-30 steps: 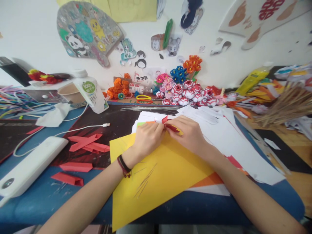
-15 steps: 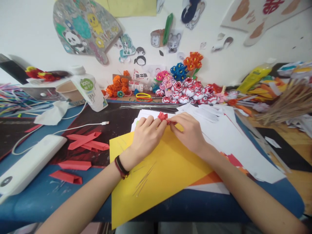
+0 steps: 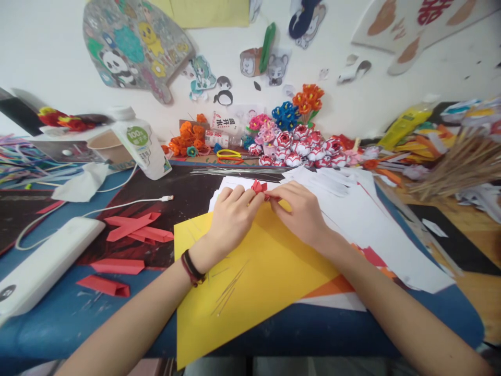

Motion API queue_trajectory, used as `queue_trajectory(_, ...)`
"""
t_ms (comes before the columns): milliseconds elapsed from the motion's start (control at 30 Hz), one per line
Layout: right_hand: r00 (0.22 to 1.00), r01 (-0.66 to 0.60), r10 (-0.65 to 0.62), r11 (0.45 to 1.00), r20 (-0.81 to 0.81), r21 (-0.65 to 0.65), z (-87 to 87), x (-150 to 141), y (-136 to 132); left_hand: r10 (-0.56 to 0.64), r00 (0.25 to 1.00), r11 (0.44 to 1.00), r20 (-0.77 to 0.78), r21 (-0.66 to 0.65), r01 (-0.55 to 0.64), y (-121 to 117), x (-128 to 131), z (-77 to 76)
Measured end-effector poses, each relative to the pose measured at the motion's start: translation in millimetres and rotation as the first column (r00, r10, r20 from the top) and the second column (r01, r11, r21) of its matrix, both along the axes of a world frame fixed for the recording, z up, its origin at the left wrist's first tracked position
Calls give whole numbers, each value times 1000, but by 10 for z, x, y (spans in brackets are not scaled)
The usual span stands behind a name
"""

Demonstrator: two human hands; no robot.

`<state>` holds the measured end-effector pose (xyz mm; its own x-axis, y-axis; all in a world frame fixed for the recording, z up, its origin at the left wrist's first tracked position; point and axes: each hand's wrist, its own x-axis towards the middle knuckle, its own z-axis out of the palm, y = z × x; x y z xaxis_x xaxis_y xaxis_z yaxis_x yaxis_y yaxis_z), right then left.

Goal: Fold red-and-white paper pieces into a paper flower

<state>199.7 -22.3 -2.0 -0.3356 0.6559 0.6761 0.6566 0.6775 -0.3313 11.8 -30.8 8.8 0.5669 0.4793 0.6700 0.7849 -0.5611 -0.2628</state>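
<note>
Red pointed folded-paper piece (image 3: pixel 259 186) was gripped by left hand (image 3: pixel 234 211) and right hand (image 3: pixel 300 211).
Below the fingers, smooth yellow paper (image 3: pixel 277 271) lay open toward its straight edge.

Free room over yellow sheet (image 3: pixel 270 277), flowers (image 3: pixel 303 146) as barrier behind

Red paper piece (image 3: pixel 259 186), yellow sheet (image 3: pixel 258 266), blue tabletop (image 3: pixel 438 318)

One head-worn camera looks forward and down from above and behind the fingers (image 3: pixel 282 192), near enough that both forearms (image 3: pixel 141 309) reach up from the bottom edge; its wide view takes in the bench (image 3: pixel 313 334) around the fingers and the wall (image 3: pixel 332 31) beyond them.
</note>
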Motion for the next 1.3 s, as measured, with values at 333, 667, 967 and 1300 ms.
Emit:
queue_trajectory(333,991,-26,20,999,133,42,-11,-10,-35,9,1000,1000,19,18,-10,5,50,-129)
queue_trajectory(667,952,-92,75,995,298,44,31,57,0,-146,981,988,-131,31,151,-19,6,-75)
queue_trajectory(967,890,-227,217,974,401,-22,104,143,4,-165,958,986,-233,-45,159,-32,30,-58)
queue_trajectory(1300,966,-233,250,954,70,-190,113,219,32,-156,981,983,-113,-114,143,9,18,-54)
